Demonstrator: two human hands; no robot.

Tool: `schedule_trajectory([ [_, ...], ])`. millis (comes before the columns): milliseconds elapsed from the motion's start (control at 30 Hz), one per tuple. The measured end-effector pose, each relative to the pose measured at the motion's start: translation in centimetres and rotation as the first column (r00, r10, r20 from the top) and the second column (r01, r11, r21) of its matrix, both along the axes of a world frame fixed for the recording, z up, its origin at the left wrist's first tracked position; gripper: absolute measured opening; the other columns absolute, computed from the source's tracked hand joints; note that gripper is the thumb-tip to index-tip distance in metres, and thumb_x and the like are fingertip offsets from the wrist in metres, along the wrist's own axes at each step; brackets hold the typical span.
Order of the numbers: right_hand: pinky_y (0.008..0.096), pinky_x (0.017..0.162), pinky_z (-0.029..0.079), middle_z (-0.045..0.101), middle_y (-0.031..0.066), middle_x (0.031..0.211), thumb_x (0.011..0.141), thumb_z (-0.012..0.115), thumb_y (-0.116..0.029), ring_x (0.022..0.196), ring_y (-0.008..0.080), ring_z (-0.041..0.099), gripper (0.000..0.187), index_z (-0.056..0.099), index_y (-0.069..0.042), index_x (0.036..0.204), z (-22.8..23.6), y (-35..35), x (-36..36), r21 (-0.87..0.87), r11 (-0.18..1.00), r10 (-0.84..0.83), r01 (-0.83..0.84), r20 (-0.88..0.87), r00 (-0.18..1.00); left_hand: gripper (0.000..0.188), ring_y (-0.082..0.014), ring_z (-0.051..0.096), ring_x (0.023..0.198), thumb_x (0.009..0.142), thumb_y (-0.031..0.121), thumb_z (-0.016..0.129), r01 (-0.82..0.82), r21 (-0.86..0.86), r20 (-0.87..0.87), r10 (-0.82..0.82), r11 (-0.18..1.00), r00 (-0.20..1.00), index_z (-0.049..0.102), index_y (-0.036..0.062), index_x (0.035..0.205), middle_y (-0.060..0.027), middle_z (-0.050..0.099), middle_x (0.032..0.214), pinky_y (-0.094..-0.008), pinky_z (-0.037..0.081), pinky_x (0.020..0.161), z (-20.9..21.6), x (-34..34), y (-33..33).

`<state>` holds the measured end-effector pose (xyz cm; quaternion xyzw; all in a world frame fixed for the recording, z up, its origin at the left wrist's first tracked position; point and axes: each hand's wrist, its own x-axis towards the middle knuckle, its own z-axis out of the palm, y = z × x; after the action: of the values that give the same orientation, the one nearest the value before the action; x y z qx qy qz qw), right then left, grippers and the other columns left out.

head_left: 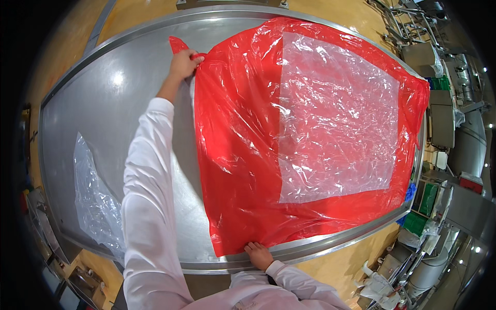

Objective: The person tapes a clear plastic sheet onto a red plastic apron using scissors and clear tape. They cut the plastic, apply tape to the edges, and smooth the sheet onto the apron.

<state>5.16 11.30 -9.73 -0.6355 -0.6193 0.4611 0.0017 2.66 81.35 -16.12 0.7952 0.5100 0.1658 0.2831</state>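
A large glossy red plastic sheet [237, 134] covers the right part of a metal table, wrinkled across its surface. On it lies a smaller, crinkled clear plastic sheet [338, 121], roughly rectangular. My left hand [185, 64] reaches to the red sheet's far left corner and is closed on it, with a bunched flap sticking out beyond the fingers. At the near edge, my right hand [259, 256] has its fingers bent over the red plastic; its thumb is hidden. A thin whitish layer shows under the red sheet along its left and near edges.
The metal table [103, 103] has a raised rim. Loose clear plastic [95, 194] lies at its left, partly behind my left sleeve. Past the right rim stand metal equipment and green bins [415, 223]. The floor is yellowish.
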Motion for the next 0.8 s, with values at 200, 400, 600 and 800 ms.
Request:
schedule_trajectory([
  [200, 0.0442, 0.075, 0.055, 0.06, 0.0127, 0.101, 0.076, 0.058, -0.008, 0.089, 0.0338, 0.065, 0.023, 0.06, -0.007, 0.099, -0.6, -0.8, -0.3, -0.167, 0.982, 0.056, -0.085, -0.169, 0.984, 0.045, -0.0265, 0.07, 0.101, 0.083, 0.059, 0.065, -0.413, 0.362, -0.254, 0.515, 0.836, 0.819, 0.075, 0.022, 0.106, -0.0093, 0.073, 0.106, -0.0376, 0.055, 0.084, 0.0, -7.7, 13.5],
  [400, 0.0455, 0.07, 0.056, 0.06, 0.0135, 0.099, 0.076, 0.058, -0.008, 0.084, 0.0341, 0.066, 0.022, 0.06, -0.007, 0.098, -1.3, -1.1, 1.3, -0.077, 0.977, 0.178, -0.198, -0.211, 0.961, 0.033, -0.0184, 0.069, 0.085, 0.078, 0.023, 0.079, -0.865, 0.006, 0.747, 0.573, 0.502, 0.338, 0.072, 0.0043, 0.105, -0.0078, 0.073, 0.094, -0.0287, 0.054, 0.079, 7.8, -29.4, 24.7],
  [600, 0.0439, 0.081, 0.053, 0.06, 0.0131, 0.101, 0.081, 0.058, -0.007, 0.095, 0.0329, 0.063, 0.027, 0.061, -0.008, 0.108, -0.8, -0.9, -0.2, -0.129, 0.992, -0.028, 0.003, -0.193, 0.981, 0.034, -0.025, 0.064, 0.099, 0.077, 0.024, 0.079, -0.766, 0.432, 0.413, 0.65, 0.476, 0.637, 0.071, 0.0058, 0.105, -0.0119, 0.07, 0.105, -0.0362, 0.049, 0.09, 8.6, -19.1, 15.4],
  [800, 0.0426, 0.087, 0.05, 0.058, 0.0123, 0.106, 0.086, 0.061, -0.013, 0.101, 0.032, 0.061, 0.029, 0.06, -0.01, 0.115, -1.0, -1.5, -0.9, -0.127, 0.991, 0.013, -0.033, -0.153, 0.988, 0.054, -0.03, 0.049, 0.13, 0.094, 0.036, 0.062, 0.015, 0.547, 0.286, -0.204, 0.837, 0.936, 0.05, 0.0078, 0.139, -0.0152, 0.05, 0.143, -0.045, 0.035, 0.111, 8.4, 0.1, -6.5],
])
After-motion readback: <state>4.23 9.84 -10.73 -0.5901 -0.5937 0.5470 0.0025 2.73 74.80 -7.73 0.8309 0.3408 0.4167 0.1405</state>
